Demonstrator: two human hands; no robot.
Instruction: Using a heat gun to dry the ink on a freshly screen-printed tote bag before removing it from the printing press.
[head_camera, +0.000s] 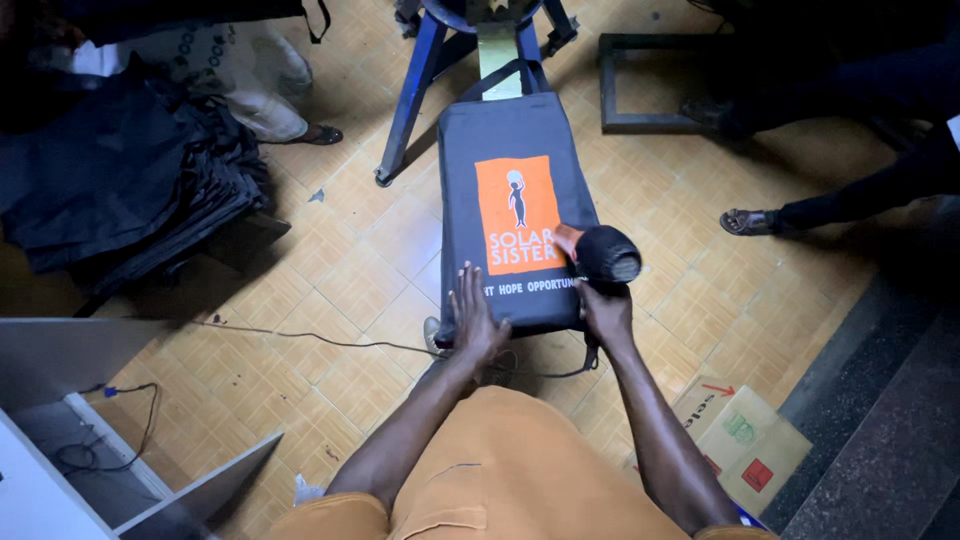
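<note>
A dark grey fabric bag (510, 130) with an orange printed panel lies flat on a narrow board in front of me. My left hand (474, 320) presses flat on its near edge, fingers spread. My right hand (603, 305) grips a black and orange hair-dryer-like heat tool (600, 250), whose barrel rests over the right side of the print. The bag's handle loops over the far end, by a blue metal stand (412, 95).
A stack of dark bags (120, 180) lies on the tiled floor at left. A cardboard box (745, 435) sits at lower right. Other people's sandalled feet (750, 220) stand at right and upper left. A thin cable (300, 338) crosses the floor.
</note>
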